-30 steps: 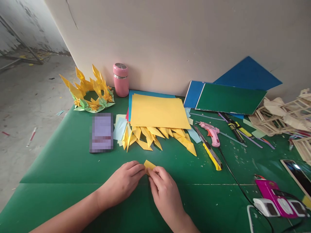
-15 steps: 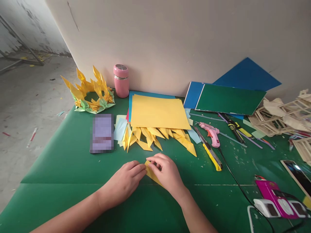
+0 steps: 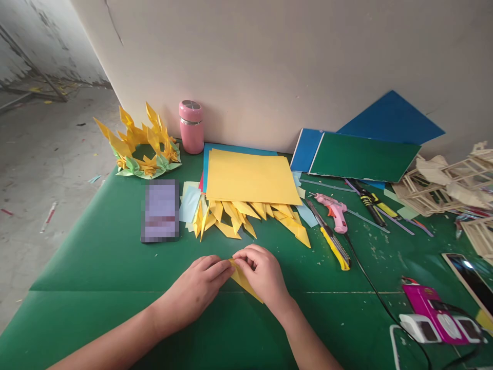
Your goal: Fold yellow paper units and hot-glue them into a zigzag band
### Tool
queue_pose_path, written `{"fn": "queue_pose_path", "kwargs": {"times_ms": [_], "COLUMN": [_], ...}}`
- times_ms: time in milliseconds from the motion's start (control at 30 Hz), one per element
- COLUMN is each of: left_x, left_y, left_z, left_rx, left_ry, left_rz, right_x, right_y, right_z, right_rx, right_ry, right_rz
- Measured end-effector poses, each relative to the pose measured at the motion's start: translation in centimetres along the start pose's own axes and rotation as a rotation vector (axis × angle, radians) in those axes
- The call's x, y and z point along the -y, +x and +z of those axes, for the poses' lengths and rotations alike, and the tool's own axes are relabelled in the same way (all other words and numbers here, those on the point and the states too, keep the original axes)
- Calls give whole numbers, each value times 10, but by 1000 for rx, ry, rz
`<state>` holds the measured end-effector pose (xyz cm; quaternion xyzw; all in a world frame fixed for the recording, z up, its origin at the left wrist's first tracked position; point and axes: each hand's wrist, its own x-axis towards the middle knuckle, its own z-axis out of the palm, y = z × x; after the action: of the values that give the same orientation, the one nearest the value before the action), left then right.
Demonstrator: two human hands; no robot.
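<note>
Between my hands, close above the green table, is a folded piece of yellow paper (image 3: pixel 245 285), its pointed end slanting toward me on the right. My left hand (image 3: pixel 206 282) grips its left end with the fingers pressed together. My right hand (image 3: pixel 262 272) pinches the upper edge between thumb and fingers, right beside the left fingertips. My fingers hide part of the fold. Just beyond lie several folded yellow paper pieces (image 3: pixel 227 218), partly under a stack of yellow sheets (image 3: pixel 252 177).
At the back left stand a yellow-and-green paper crown (image 3: pixel 148 167) and a pink flask (image 3: pixel 191 128). A blurred purple object (image 3: pixel 160 210) lies left. To the right are a yellow utility knife (image 3: pixel 335 246), a pink glue gun (image 3: pixel 335 210) with its cord, a magenta power strip (image 3: pixel 433 311) and a phone (image 3: pixel 470 280).
My right fingers have closed in on the paper's upper edge near my left fingertips, and more of the yellow paper shows below. The view has shifted slightly.
</note>
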<state>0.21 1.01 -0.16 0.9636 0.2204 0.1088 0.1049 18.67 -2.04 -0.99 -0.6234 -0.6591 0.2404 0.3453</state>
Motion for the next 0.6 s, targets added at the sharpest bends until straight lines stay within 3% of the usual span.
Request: {"fn": "queue_pose_path", "kwargs": {"times_ms": [400, 600], "left_x": [-3, -2], "left_y": [-2, -1], "left_z": [9, 5], "left_rx": [-53, -62], "left_ry": [141, 91], "left_rz": [8, 13], "right_x": [-1, -7], "right_y": [0, -2], "right_z": [0, -5], "right_rx": [2, 36], "right_ry": [-6, -29], "right_rz": [-32, -168]}}
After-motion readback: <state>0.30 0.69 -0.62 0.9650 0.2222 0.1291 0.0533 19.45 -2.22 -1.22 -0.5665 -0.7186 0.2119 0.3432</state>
